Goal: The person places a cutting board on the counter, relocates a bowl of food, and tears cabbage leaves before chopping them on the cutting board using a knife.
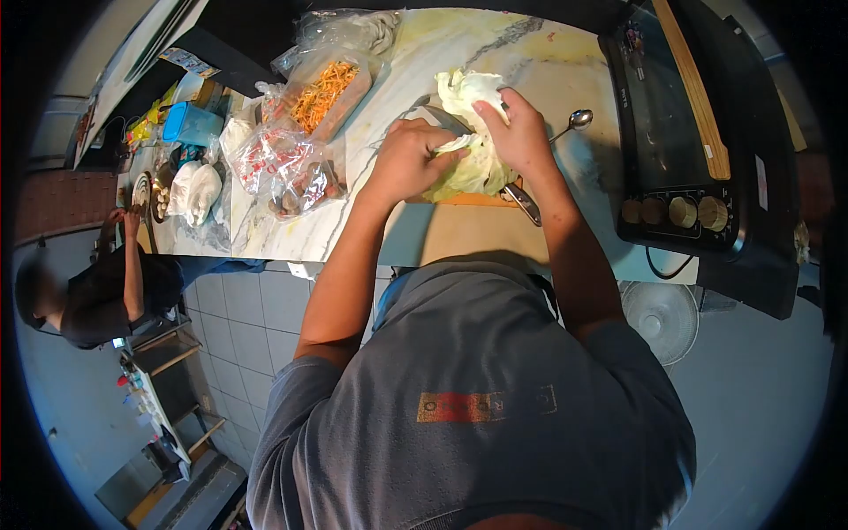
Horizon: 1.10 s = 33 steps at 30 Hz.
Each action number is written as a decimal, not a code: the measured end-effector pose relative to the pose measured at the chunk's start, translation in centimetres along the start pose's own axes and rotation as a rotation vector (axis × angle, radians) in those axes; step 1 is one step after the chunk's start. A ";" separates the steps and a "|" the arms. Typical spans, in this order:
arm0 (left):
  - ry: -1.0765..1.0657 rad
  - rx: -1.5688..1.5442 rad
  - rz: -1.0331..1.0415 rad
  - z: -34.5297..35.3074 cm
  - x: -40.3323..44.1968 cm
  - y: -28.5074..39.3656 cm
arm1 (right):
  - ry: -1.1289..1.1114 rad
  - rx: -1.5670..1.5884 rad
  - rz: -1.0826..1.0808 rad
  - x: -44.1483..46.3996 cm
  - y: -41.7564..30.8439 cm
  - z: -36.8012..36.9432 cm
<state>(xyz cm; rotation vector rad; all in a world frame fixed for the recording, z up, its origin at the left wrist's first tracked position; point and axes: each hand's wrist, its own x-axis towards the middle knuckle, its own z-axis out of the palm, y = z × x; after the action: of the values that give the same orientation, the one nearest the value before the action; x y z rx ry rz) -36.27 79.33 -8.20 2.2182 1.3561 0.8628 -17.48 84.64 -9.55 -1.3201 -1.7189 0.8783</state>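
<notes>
Pale green cabbage leaves [481,168] are between my two hands above a cutting board [464,200]. My left hand [413,161] grips the leaves from the left, its thumb and fingers closed on their edge. On the right, my right hand [517,132] pinches an upper, whiter leaf piece [465,95] between thumb and fingers. A knife [523,204] lies at the board's right side with its handle toward me; its blade is hidden beneath the leaves. Just right of my right hand rests a metal spoon [579,120].
Shredded orange vegetables fill a plastic container [327,97] at left, beside clear plastic bags [283,168]. A black oven [698,159] borders the counter [397,62] on the right. A fan [661,322] stands below. Another person [97,291] works at far left.
</notes>
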 end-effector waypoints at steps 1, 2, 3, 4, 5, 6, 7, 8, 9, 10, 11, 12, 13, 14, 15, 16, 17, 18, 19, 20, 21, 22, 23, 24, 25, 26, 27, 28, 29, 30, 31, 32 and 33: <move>0.057 0.060 0.053 0.0 0.0 0.0 | 0.002 -0.030 0.018 0.2 -0.1 0.0; 0.058 0.061 0.056 0.0 0.0 -0.1 | 0.004 -0.061 0.037 0.4 -0.1 0.0; 0.092 0.005 0.061 0.0 -0.1 -0.1 | 0.005 -0.063 0.036 0.7 0.3 -0.1; 0.126 -0.049 0.066 -0.1 -0.3 -0.3 | 0.066 -0.076 0.035 1.2 1.1 -0.4; 0.127 -0.048 0.066 -0.5 -0.4 -0.5 | 0.126 -0.088 0.033 1.6 1.7 -0.8; 0.099 -0.032 0.040 -1.4 -0.3 -0.4 | 0.116 -0.098 0.066 2.1 2.1 -1.6; 0.072 -0.018 0.008 -2.1 -0.3 -0.2 | 0.111 -0.096 0.063 2.6 2.3 -2.0; 0.015 -0.141 -0.193 -2.4 -0.6 0.4 | 0.080 -0.047 0.073 3.0 2.6 -2.1; 0.019 -0.139 -0.202 -2.7 -0.8 0.6 | 0.049 0.001 0.082 3.5 2.9 -2.2; -0.001 -0.302 -0.295 -3.0 -0.8 0.7 | 0.080 -0.024 0.096 4.2 3.5 -2.0; -0.022 -0.464 -0.383 -3.2 -0.8 0.6 | 0.079 -0.023 0.090 4.5 3.9 -2.0; 0.029 -0.501 -0.363 -3.4 -1.0 0.6 | 0.157 -0.099 0.066 4.7 4.0 -2.2; 0.032 -0.501 -0.362 -3.7 -1.4 0.5 | 0.234 -0.175 0.042 5.0 4.1 -2.4; 0.075 -0.515 -0.428 -4.2 -1.9 0.2 | 0.233 -0.187 0.062 5.0 4.2 -2.8; 0.118 -0.529 -0.495 -4.7 -2.4 -0.2 | 0.230 -0.185 0.061 5.2 4.5 -3.1; 0.165 -0.571 -0.530 -5.0 -3.0 -0.9 | 0.234 -0.127 0.062 5.3 4.9 -3.4; 0.172 -0.570 -0.531 -5.3 -3.3 -1.3 | 0.238 -0.069 0.059 5.6 5.3 -3.6; 0.265 -0.615 -0.557 -5.5 -3.7 -1.5 | 0.269 -0.049 0.016 6.0 5.3 -3.5; 0.359 -0.660 -0.582 -5.7 -4.1 -1.8 | 0.261 -0.048 0.010 6.4 5.3 -3.5; 0.376 -0.641 -0.598 -6.0 -4.6 -2.3 | 0.296 -0.071 0.028 7.0 5.3 -3.6; 0.387 -0.639 -0.600 -6.4 -5.0 -2.3 | 0.332 -0.093 0.047 7.5 5.1 -3.6; 0.423 -0.648 -0.620 -6.8 -5.5 -2.3 | 0.320 -0.155 0.121 8.5 5.0 -3.6; 0.460 -0.658 -0.641 -7.2 -6.0 -2.3 | 0.311 -0.153 0.114 9.0 4.9 -3.2; 0.483 -0.697 -0.646 -7.5 -6.7 -2.7 | 0.293 -0.010 0.147 9.5 3.7 -2.8; 0.494 -0.695 -0.649 -7.5 -7.3 -3.0 | 0.273 0.132 0.182 9.9 2.9 -2.2; 0.545 -0.705 -0.628 -7.4 -7.9 -3.3 | 0.264 0.132 0.175 10.7 3.4 -0.9; 0.597 -0.714 -0.604 -7.5 -8.4 -3.5 | 0.220 0.274 0.152 11.9 4.3 0.7; 0.615 -0.738 -0.626 -7.6 -8.9 -3.2 | 0.173 0.414 0.130 12.6 4.0 2.0; 0.629 -0.737 -0.629 -7.6 -9.5 -3.2 | 0.159 0.414 0.124 13.1 3.6 3.1; 0.647 -0.770 -0.662 -7.5 -10.1 -3.3 | 0.100 0.520 0.197 13.2 2.1 4.4; 0.666 -0.802 -0.690 -7.5 -10.7 -3.4 | 0.040 0.626 0.268 13.5 0.7 5.9; 0.696 -0.821 -0.705 -7.5 -11.2 -3.3 | 0.028 0.628 0.261 13.7 -0.8 7.5; 0.710 -0.816 -0.703 -7.7 -11.5 -3.5 | -0.025 0.675 0.281 14.1 -2.3 9.3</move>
<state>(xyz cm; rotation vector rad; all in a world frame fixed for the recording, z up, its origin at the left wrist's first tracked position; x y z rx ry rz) -47.68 70.82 -8.14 0.7509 1.5068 1.5879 -28.88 97.35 -9.41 -1.0854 -1.0997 1.4787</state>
